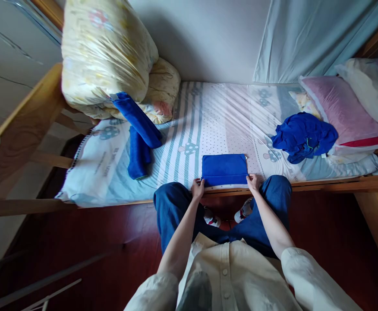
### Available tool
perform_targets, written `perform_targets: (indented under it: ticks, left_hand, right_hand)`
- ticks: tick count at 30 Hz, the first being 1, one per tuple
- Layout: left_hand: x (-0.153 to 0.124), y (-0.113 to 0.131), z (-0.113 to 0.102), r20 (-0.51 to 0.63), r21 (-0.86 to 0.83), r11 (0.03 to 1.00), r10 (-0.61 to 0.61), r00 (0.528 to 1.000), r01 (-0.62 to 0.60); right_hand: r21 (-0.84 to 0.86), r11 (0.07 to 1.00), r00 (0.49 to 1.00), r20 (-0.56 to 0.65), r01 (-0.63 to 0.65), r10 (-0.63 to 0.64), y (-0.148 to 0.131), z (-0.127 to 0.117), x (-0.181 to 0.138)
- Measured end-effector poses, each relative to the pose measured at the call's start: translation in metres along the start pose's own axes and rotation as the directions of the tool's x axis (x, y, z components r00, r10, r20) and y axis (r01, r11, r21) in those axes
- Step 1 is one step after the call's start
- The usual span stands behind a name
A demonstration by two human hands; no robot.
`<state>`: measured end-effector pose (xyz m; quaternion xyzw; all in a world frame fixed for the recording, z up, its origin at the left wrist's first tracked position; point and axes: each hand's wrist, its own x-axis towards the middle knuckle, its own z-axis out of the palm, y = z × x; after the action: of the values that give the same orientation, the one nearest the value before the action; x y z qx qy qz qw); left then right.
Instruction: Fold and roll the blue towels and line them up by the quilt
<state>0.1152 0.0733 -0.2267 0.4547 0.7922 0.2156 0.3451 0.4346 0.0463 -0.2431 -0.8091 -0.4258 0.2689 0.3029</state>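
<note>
A blue towel [224, 167], folded into a flat rectangle, lies at the near edge of the bed. My left hand [197, 188] grips its near left corner, thumb on top. At the near right corner my right hand [253, 183] holds it the same way. Two rolled blue towels [139, 151] rest on the left part of the bed, one leaning across the other. To the right, a crumpled heap of blue cloths [305, 136] sits against the pillows.
The bed [215, 112] has a patterned sheet and a wooden frame. A large yellow bundled quilt [105, 52] stands at the left end. A pink pillow [347, 110] lies at the right end, below a grey curtain [295, 43]. The floor [111, 255] is dark red.
</note>
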Motion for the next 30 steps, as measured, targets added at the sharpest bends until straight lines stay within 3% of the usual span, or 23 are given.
perform_targets:
  ticks: [3,5,8,10,12,15,20,30]
  left_hand:
    - [-0.013,-0.004,-0.004,-0.015,0.03,0.993,0.116,0.993,-0.116]
    - [-0.021,-0.009,-0.005,0.002,0.112,0.955,0.275,0.962,-0.273]
    - [-0.027,-0.015,-0.003,0.106,0.218,0.819,0.522,0.847,-0.531]
    - [-0.027,-0.018,0.001,0.171,0.261,0.719,0.623,0.764,-0.644]
    - [-0.024,-0.021,0.005,0.214,0.303,0.641,0.676,0.705,-0.706]
    - [-0.015,-0.027,0.011,0.261,0.362,0.557,0.709,0.655,-0.747]
    - [0.0,-0.037,0.017,0.302,0.457,0.491,0.699,0.649,-0.742]
    - [0.009,-0.041,0.016,0.338,0.499,0.463,0.674,0.657,-0.732]
  right_hand:
    - [-0.057,0.995,0.994,-0.069,0.077,-0.081,-0.01,-0.007,-0.011]
    - [-0.128,0.972,0.973,-0.09,0.198,-0.21,-0.017,-0.011,-0.019]
    - [-0.214,0.881,0.902,-0.001,0.422,-0.432,-0.023,-0.015,-0.033]
    - [-0.262,0.809,0.849,0.107,0.526,-0.517,-0.025,-0.016,-0.04]
    - [-0.311,0.752,0.814,0.203,0.581,-0.544,-0.024,-0.017,-0.043]
    - [-0.356,0.698,0.784,0.292,0.621,-0.548,-0.019,-0.015,-0.043]
    - [-0.389,0.659,0.765,0.349,0.644,-0.541,-0.011,-0.009,-0.035]
    - [-0.409,0.656,0.773,0.363,0.634,-0.521,-0.012,-0.006,-0.023]
